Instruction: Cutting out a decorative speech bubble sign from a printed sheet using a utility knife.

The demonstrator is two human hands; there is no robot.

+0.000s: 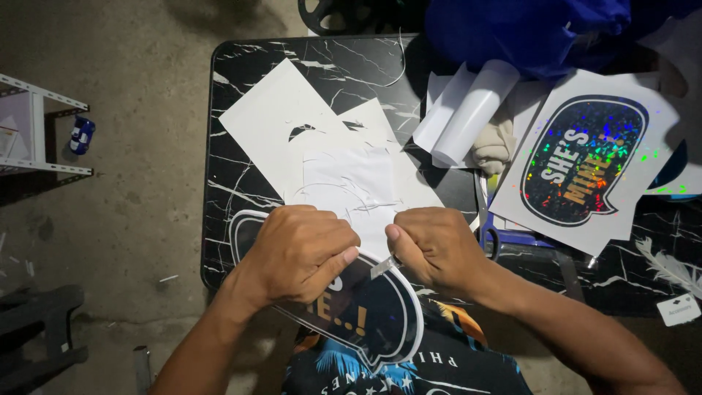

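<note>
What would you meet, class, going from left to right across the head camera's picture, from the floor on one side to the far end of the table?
White metal rack → small blue toy car → left hand → right hand holding a small blade → rolled white sheet → holographic speech-bubble sticker → small white tag.

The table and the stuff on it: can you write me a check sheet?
Surface: black marble-look table, mostly covered.
Job's things: dark speech-bubble sticker with white border, at the near edge; small blade on it.
Clutter: white backing sheets, white roll, second sparkly speech-bubble sticker, blue-handled scissors, blue cloth.
Fingers: left hand presses the sticker; right hand grips the blade.
Cables: nothing seen.
Surroundings: concrete floor, white rack.
</note>
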